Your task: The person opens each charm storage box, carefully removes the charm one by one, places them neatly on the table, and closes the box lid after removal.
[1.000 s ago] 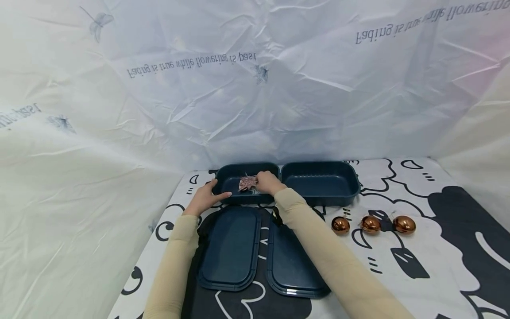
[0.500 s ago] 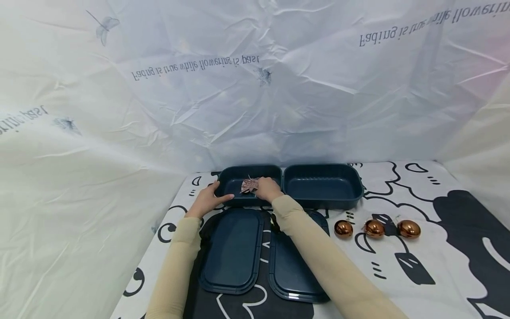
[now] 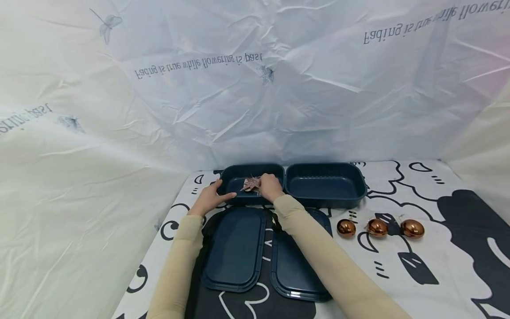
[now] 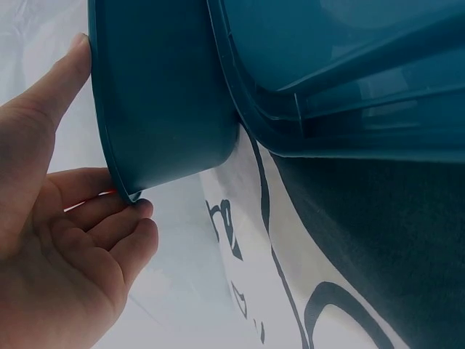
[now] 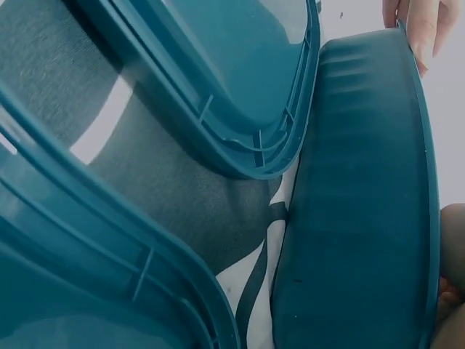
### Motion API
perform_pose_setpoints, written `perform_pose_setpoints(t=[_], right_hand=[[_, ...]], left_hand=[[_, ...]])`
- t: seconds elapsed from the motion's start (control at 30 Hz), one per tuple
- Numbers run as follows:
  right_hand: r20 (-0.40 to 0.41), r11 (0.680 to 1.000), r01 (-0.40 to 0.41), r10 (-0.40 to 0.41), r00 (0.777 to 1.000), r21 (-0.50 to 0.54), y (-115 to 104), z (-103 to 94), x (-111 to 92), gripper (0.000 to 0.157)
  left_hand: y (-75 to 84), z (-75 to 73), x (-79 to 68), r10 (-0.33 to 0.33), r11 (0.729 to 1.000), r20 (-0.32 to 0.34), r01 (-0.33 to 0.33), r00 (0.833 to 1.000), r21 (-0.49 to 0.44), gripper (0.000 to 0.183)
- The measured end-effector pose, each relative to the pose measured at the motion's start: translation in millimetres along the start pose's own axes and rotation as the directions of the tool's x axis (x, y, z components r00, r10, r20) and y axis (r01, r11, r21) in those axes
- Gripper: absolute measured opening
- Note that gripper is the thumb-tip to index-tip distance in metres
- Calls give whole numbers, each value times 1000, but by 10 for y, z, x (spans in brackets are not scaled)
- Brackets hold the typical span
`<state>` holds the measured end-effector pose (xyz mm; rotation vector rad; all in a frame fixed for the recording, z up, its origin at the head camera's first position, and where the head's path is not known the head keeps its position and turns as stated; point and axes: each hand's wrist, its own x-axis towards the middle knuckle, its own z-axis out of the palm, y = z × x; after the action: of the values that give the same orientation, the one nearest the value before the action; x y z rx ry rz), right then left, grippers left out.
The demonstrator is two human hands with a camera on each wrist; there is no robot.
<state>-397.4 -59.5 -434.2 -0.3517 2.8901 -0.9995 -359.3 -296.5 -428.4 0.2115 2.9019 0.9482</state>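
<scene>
Two dark blue open boxes stand side by side at the back of the table. My left hand [image 3: 209, 198] holds the left box [image 3: 247, 200] at its front left corner, thumb on the front rim and fingers at the side. In the left wrist view the fingers of that hand [image 4: 80, 247] curl at the corner of the box [image 4: 160, 94]. Inside the left box, my right hand [image 3: 271, 187] grips a pink glittery piece that looks like a bow [image 3: 251, 183]. The right wrist view shows only a sliver of this hand [image 5: 452, 247] behind the box wall [image 5: 356, 196].
To the right stands the other box [image 3: 322, 202]. Two blue lids, the left lid [image 3: 234, 252] and the right lid [image 3: 296, 266], lie in front of the boxes. My right forearm passes over the right lid. Three shiny copper balls [image 3: 376, 227] sit in a row at right.
The pink piece shifts and tilts slightly in my right hand, staying inside the left box. My left hand keeps its place at the corner. The head view has shifted a little.
</scene>
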Motion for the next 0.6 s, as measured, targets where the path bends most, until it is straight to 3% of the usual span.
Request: perform_pose_setpoints(t=[0.2, 0.6], right_hand=[[-78, 995, 54, -47, 996, 87, 42, -60, -35, 25], [-211, 978, 139, -104, 972, 158, 70, -323, -60, 25]], left_hand=[[25, -5, -1, -4, 1000, 0, 4, 1000, 9, 98], [3, -22, 17, -6, 1000, 10, 6, 1000, 27, 100]])
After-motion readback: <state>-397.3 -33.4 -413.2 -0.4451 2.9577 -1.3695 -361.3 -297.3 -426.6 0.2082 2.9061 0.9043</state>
